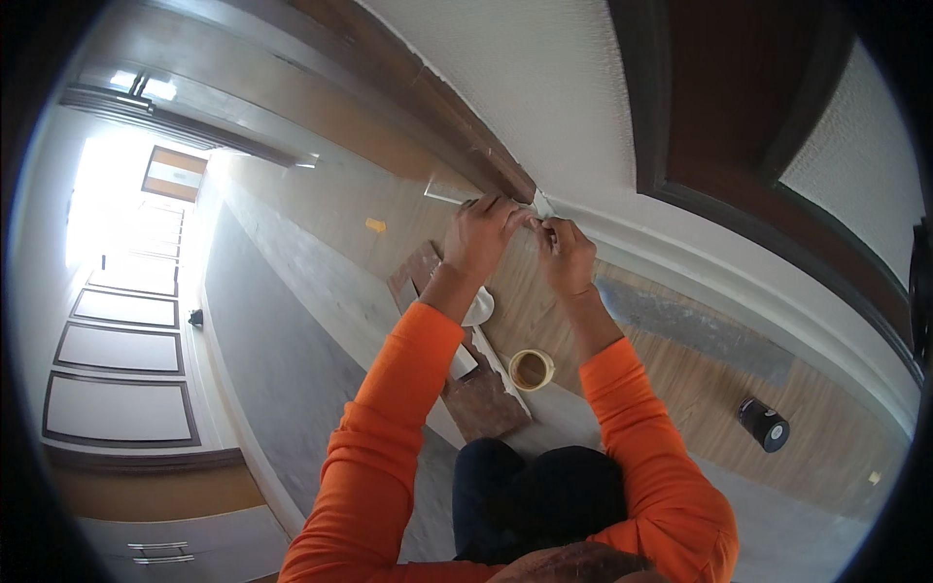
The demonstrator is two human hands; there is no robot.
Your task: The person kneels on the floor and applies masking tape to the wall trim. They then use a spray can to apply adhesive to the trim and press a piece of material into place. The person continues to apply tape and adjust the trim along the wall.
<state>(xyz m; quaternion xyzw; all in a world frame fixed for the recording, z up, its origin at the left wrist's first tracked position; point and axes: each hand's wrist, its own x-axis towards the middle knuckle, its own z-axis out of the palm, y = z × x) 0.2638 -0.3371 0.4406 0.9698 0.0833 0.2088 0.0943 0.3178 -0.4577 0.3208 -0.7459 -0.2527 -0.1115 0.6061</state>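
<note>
My left hand [478, 239] and my right hand [567, 255] meet low by the wall, at the foot of a brown wooden door frame [481, 146]. Both have their fingers pinched together, close to a small whitish patch [542, 204] where the frame meets the white baseboard [661, 238]. Whatever they pinch is too small to make out. Below them a roll of tape [548, 372] rests on its flat side. Left of it lies a reddish-brown board [491, 413] with white smears, and a white rounded piece [479, 308] shows beside my left wrist.
A black can [763, 425] lies on the wood-look floor at the right. Along the baseboard runs a grey strip [695, 330]. A yellow scrap [375, 225] is on the floor to the left. A dark brown panelled door [739, 97] rises at upper right, and drawers [185, 546] stand at lower left.
</note>
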